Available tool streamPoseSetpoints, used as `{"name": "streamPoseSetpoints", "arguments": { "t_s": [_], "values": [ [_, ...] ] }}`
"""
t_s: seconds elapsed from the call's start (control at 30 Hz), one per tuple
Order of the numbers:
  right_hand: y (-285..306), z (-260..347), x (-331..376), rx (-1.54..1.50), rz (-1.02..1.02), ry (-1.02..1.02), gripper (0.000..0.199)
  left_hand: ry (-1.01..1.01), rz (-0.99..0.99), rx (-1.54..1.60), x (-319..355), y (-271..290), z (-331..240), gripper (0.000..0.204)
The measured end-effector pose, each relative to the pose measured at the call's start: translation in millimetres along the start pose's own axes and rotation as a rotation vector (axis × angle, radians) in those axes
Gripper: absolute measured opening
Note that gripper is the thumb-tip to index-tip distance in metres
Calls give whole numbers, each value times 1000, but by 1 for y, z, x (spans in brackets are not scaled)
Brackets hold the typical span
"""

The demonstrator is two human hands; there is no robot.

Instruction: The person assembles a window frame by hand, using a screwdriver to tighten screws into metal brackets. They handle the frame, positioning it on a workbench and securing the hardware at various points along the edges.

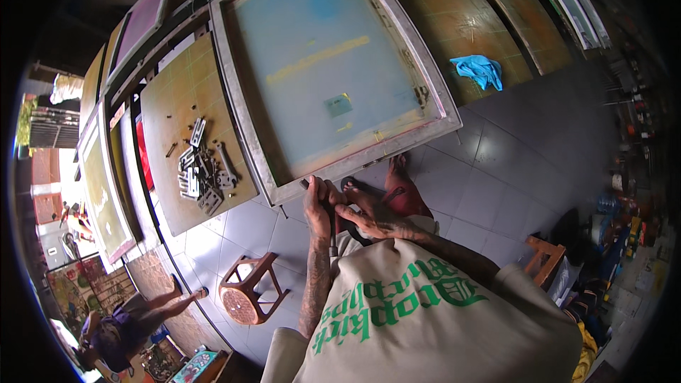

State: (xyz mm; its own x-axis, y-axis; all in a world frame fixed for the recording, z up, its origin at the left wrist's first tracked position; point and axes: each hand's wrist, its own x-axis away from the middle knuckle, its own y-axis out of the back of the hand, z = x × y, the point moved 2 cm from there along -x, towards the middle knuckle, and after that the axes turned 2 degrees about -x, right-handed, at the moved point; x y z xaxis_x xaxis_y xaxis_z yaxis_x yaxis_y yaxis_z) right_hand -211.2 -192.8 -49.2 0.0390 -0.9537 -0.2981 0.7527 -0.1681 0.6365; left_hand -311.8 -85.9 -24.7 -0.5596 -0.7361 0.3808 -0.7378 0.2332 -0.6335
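Note:
My left hand (316,203) is closed just off the near edge of a large screen-printing frame (369,152). A slim reddish rod-like tool (336,225) with a metal lower end (333,247) runs down beside this hand; its upper part is hidden by fingers. From the right, my right hand (372,220) reaches across, its fingertips meeting the left hand at the tool's upper part. A small dark tip (305,184) shows at the left fist. The frame's mesh (298,106) is pale blue-grey with yellowish and blue stains.
Left of the frame, a wooden board (170,99) bears a wrench (225,163), metal brackets (190,181) and loose bolts. A blue cloth (479,71) lies on the right-hand board (440,14). A brown plastic stool (245,298) stands at lower left, near another person (120,326).

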Motion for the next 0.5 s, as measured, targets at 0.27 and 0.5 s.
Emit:
{"name": "streamPoseSetpoints", "arguments": {
  "t_s": [0.27,0.5],
  "values": [
    [2,6,-11,88,327,45,22,-656,-209,-875,3,21,-1,46],
    [20,-8,0,-11,-147,-426,28,-577,-570,-1472,-25,20,-20,41]
  ]
}}
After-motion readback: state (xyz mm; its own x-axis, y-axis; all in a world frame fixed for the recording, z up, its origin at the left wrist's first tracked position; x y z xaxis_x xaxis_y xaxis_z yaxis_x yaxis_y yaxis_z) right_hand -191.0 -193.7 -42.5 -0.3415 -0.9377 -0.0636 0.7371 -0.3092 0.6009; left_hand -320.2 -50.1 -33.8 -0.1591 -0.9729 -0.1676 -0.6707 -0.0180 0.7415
